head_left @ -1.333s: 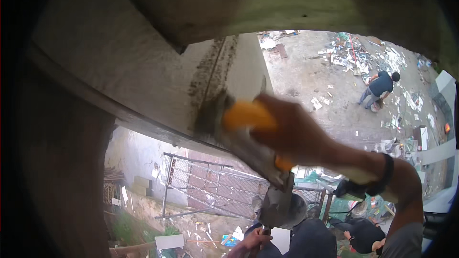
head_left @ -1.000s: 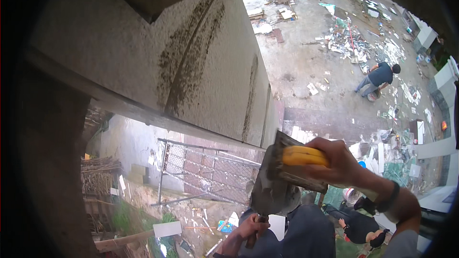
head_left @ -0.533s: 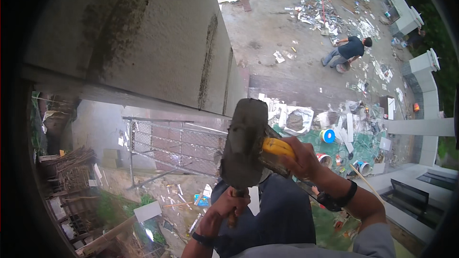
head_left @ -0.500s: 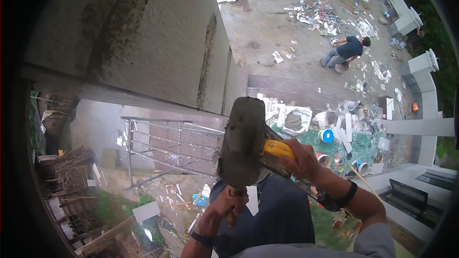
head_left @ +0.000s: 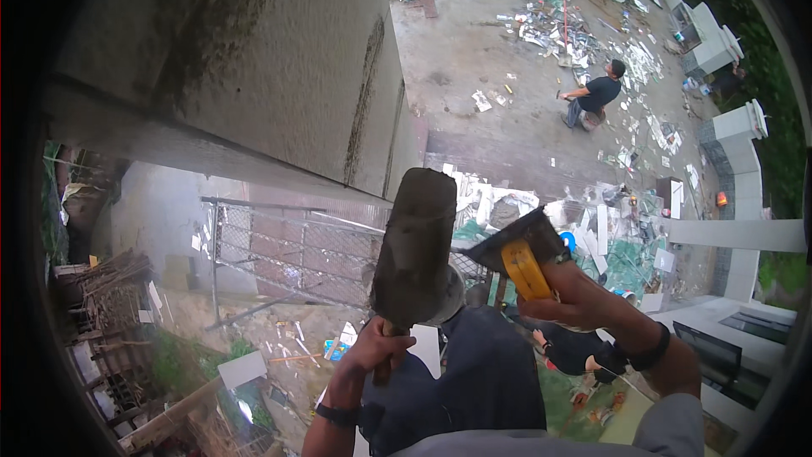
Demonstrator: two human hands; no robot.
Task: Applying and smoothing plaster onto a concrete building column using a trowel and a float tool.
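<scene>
My left hand [head_left: 385, 345] is closed around the wooden handle of a mortar hawk, its flat face covered by a thick slab of wet grey mortar [head_left: 414, 245]. In my right hand [head_left: 579, 294] is a plastering trowel with a yellow handle [head_left: 529, 269]. The trowel's dark, smeared blade [head_left: 523, 239] is tilted, just right of the mortar and apart from it. Most of the hawk's plate is hidden under the mortar. Ahead and to the left rises a pale wall face [head_left: 288, 68] with dark mortar streaks.
Far below, a mesh-sided metal frame [head_left: 296, 245] stands left of my legs. A person in dark clothes [head_left: 596, 97] stands on the rubble-strewn ground, a bucket beside them. Another person [head_left: 567, 351] shows beneath my right forearm. A pale beam [head_left: 736, 234] juts from the right.
My right hand has drawn the trowel away from the mortar to the right and turned its blade. The hawk has shifted slightly left. The person on the ground has straightened up.
</scene>
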